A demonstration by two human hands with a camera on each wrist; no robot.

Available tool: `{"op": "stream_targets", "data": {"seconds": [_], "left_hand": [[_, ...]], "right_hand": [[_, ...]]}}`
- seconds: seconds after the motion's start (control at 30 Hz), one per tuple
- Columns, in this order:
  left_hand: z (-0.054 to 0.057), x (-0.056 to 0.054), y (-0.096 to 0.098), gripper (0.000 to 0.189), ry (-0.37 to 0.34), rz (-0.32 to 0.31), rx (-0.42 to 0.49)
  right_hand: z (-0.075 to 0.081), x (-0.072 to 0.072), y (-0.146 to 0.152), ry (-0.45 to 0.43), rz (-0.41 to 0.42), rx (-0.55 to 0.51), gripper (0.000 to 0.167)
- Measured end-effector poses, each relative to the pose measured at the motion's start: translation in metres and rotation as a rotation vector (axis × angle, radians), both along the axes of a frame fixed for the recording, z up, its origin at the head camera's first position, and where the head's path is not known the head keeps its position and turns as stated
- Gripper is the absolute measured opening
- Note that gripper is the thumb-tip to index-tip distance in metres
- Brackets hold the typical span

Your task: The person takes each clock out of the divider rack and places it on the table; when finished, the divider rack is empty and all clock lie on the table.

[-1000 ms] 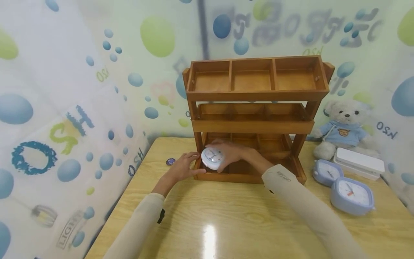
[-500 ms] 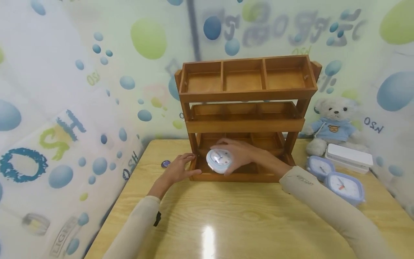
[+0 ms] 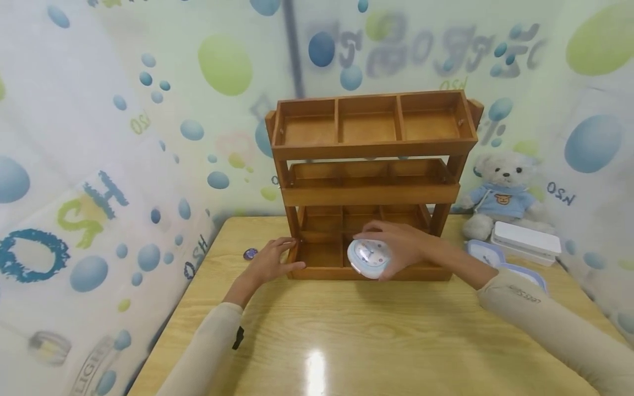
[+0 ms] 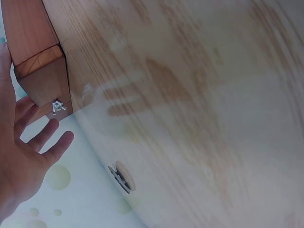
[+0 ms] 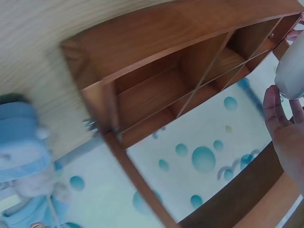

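My right hand (image 3: 403, 246) grips a small round clock (image 3: 367, 258), white with a light-blue ring, by its right side. The clock is in front of the bottom tier of a brown wooden three-tier rack (image 3: 371, 196), overlapping its middle compartment in the head view. In the right wrist view, that hand's fingers curve under the clock's pale body (image 5: 292, 71). My left hand (image 3: 269, 263) is at the rack's lower left corner, fingers along the side and thumb near the front board. In the left wrist view, the left hand (image 4: 21, 164) has its fingers spread beside the wood.
Two blue square clocks (image 3: 485, 252) stand right of the rack, partly hidden by my right sleeve. Behind them are a white box (image 3: 527, 240) and a teddy bear (image 3: 502, 190) in a blue hoodie. A small purple disc (image 3: 250, 254) lies on the table (image 3: 277, 330) at the left.
My right hand has carried the clock rightward from the bottom tier's left compartment to before the middle one. The left hand has stayed at the rack's corner; the head view has shifted slightly.
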State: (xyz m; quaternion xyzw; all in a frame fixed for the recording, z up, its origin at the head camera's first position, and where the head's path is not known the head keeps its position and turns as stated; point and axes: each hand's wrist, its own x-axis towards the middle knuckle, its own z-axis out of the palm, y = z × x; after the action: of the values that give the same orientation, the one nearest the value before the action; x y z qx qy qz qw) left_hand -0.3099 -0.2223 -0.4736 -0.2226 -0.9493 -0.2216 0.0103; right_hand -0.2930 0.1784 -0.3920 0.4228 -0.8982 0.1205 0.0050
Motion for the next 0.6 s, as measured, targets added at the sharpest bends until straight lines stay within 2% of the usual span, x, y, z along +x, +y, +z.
{"op": "stream_targets", "data": {"seconds": [0.23,0.4,0.6], "left_hand": [[0.001,0.0,-0.002,0.089,0.0,-0.002,-0.002],[0.001,-0.001,-0.003,0.089,0.001,0.005,-0.001],[0.001,-0.001,-0.001,0.091,0.001,-0.009,-0.013]], "right_hand": [[0.007,0.012,0.035,0.046,-0.033,-0.039,0.109],[0.011,0.016,0.063,0.069,-0.07,-0.029,0.109],[0.005,0.03,0.096,0.09,-0.099,-0.026,0.109]]}}
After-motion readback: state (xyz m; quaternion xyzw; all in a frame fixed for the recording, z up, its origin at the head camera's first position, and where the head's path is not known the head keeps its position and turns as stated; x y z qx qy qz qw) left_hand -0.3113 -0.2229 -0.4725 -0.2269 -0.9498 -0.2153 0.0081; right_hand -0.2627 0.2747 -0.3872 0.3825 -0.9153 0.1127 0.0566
